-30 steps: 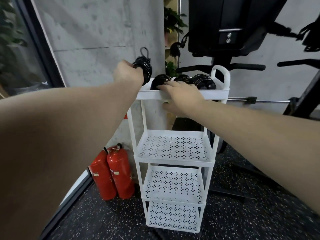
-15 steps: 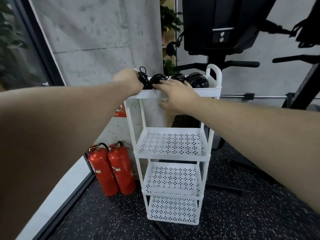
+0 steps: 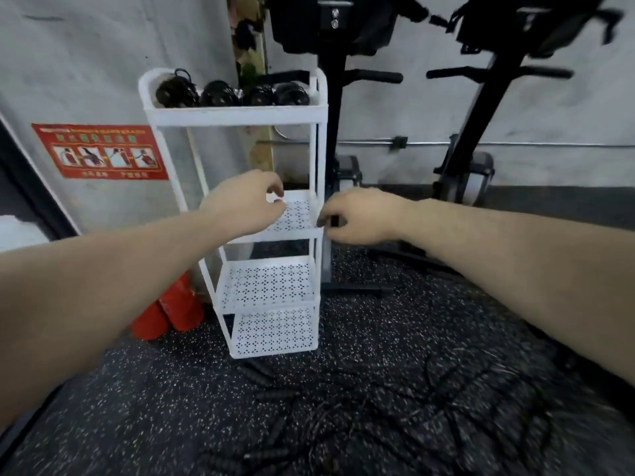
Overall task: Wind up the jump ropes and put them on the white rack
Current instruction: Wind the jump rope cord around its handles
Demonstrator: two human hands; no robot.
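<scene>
Both hands are now hanging loosely curled and empty, the left hand [image 3: 245, 206] having let its wound jump rope [image 3: 177, 92] go onto the white rack [image 3: 237, 115] top shelf, the right hand [image 3: 360, 216] having left the rim

One head-worn view is given — aimed forward and down; the white perforated four-tier plastic rack [image 3: 237, 113] is seen nearby, slightly above.

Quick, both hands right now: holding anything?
Left hand: fingers loosely curled, holding nothing, in front of the rack.
Right hand: fingers loosely curled, holding nothing.
</scene>
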